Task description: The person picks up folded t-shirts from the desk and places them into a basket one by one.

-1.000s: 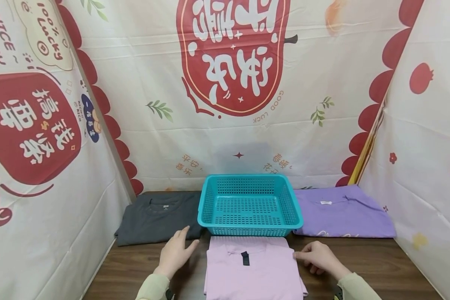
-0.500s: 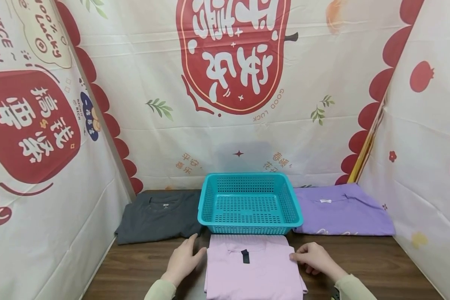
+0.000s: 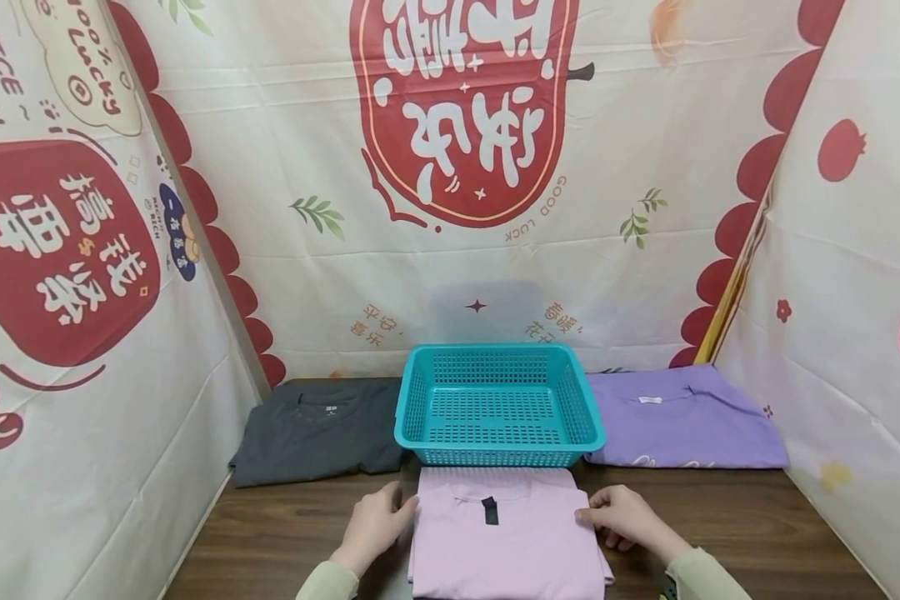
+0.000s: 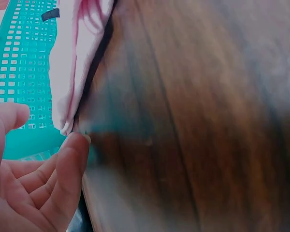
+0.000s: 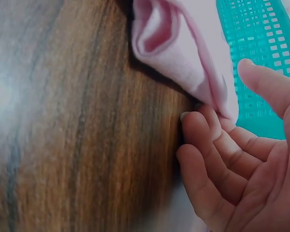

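Pink shirt on table, a hand at each side

The pink shirt (image 3: 513, 550) lies folded on the brown table (image 3: 270, 533), collar toward the basket (image 3: 499, 447), directly in front of it. A black tag (image 3: 491, 510) shows at the collar. A strip of ribbed pink cloth (image 3: 480, 477) extends past the shirt's far edge, close to the basket's near wall.

Left hand (image 3: 373, 527): at the shirt's left edge. Thumb and fingers stand apart, the fingers loosely bent; a fingertip meets the corner of the folded cloth. No grip is seen.

Right hand (image 3: 632, 518): at the opposite edge. Its fingers are bent, their tips at the cloth's corner, with the thumb held away from them. A gap shows between thumb and fingers; no firm hold is observed. How far the fingers reach beneath the cloth cannot be told. Both wrists emerge from pale sleeves (image 3: 705, 577).

Basket: turquoise, mesh-sided, its perforated floor visible from above. To its left lies a folded grey shirt (image 3: 322, 442); to its right, a folded purple shirt (image 3: 690, 433) with a pale label at the neck.

Surroundings: printed sheets (image 3: 420, 283) hang behind and on both sides, with red scalloped borders running down the two rear corners.
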Motion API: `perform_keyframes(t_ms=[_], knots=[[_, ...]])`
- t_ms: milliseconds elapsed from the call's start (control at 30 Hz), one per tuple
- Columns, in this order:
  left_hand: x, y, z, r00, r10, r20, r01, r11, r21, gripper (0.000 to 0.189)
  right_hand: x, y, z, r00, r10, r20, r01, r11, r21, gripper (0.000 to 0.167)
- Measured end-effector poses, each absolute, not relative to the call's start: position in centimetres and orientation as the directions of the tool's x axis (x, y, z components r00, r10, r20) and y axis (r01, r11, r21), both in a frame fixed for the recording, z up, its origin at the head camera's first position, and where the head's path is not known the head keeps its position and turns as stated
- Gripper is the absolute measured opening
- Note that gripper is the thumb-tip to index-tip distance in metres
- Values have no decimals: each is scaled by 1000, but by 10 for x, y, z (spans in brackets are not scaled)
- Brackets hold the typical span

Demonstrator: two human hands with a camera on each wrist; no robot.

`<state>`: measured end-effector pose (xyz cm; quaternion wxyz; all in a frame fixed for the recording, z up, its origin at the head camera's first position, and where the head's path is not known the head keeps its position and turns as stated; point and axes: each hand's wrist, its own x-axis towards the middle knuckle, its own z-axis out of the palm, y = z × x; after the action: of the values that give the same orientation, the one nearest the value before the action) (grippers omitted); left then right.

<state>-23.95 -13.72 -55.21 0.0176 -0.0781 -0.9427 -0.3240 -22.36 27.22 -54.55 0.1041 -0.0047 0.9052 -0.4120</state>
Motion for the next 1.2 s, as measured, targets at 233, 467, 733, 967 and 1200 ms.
perform_keyframes(t_ms=[233, 467, 733, 967, 1200], knots=[[-233, -131, -557, -992, 122, -33, 66, 720, 691, 59, -224, 269, -549, -974, -123, -188, 63, 653, -755, 29], [-230, -123, -558, -990, 135, -38, 65, 685, 725, 56, -227, 265, -551, -978, -138, -157, 29, 653, -757, 28], [-231, -118, -561, -987, 161, -6, 109, 693, 713, 43, -225, 264, -555, -984, -105, -145, 42, 651, -758, 28], [-236, -115, -561, -985, 164, -45, 78, 672, 737, 33, -225, 264, -557, -988, -89, -126, 38, 649, -760, 28], [-235, -114, -561, -978, 190, -85, 62, 655, 753, 29, -223, 260, -557, -990, -107, -96, 4, 651, -759, 26]])
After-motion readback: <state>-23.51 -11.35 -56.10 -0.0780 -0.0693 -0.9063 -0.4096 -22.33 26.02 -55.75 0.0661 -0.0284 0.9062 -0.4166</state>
